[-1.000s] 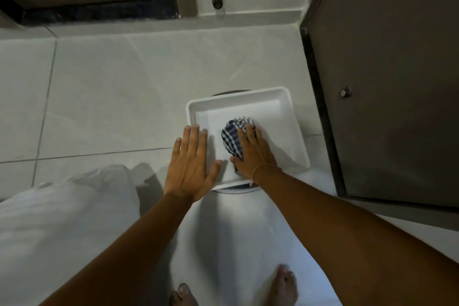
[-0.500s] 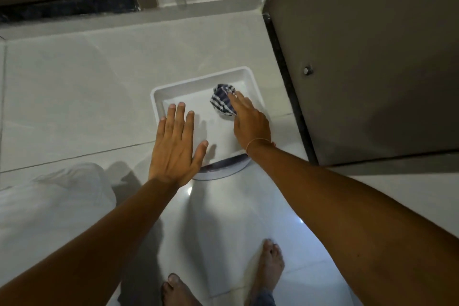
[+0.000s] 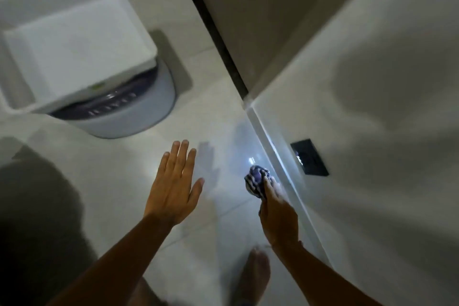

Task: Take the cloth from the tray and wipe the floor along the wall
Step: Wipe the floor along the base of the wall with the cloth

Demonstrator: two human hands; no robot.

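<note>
A bunched blue-and-white checked cloth (image 3: 257, 180) is gripped in my right hand (image 3: 278, 216), low over the pale tiled floor (image 3: 198, 112) right beside the base of the white wall (image 3: 372, 131). Whether the cloth touches the floor I cannot tell. My left hand (image 3: 173, 186) hovers flat over the floor to the left of it, fingers spread, holding nothing. The white tray (image 3: 74, 40) sits at the upper left on a round grey stool-like base (image 3: 139, 117), with nothing visible in it.
A dark door and its black frame (image 3: 223, 40) run along the upper middle. A black socket plate (image 3: 309, 156) is set low in the wall. My bare foot (image 3: 255, 273) stands below my right hand. A dark shadow covers the floor at lower left.
My right hand lifted the cloth out of the tray and carried it right and down to the foot of the wall. My left hand left the tray. The view swung right.
</note>
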